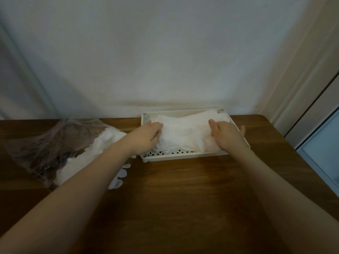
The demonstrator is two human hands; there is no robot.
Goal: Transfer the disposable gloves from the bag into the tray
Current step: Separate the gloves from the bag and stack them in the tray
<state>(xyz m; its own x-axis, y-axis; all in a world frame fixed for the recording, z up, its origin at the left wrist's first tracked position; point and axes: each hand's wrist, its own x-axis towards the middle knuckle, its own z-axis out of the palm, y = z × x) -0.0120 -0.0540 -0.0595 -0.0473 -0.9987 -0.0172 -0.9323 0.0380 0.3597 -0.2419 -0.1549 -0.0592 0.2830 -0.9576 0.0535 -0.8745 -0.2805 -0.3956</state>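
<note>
So the gloves in the tray (185, 136) are a floppy white wad sitting in the white perforated tray (183, 153), which is at about 12 o'clock on the wooden table (183, 198), up against the wall. The left hand (146, 136) has its fingers curled into the wad's 9 o'clock edge, pinching the film. The right hand (227, 134) lies on the 3 o'clock side with fingers fairly straight, pressing more than grabbing, as far as I can tell.

There's another pile of gloves (88, 158) spilling out of the clear bag (45, 142) over at 10 o'clock, partly under the left forearm.

This stuff looks nearly weightless, thin, slick and clingy, so I'd guess it springs back up and slides around. Best bet is probably scooping a bunch from underneath or pinching the middle of a stack, not single edges, then patting it flat.
</note>
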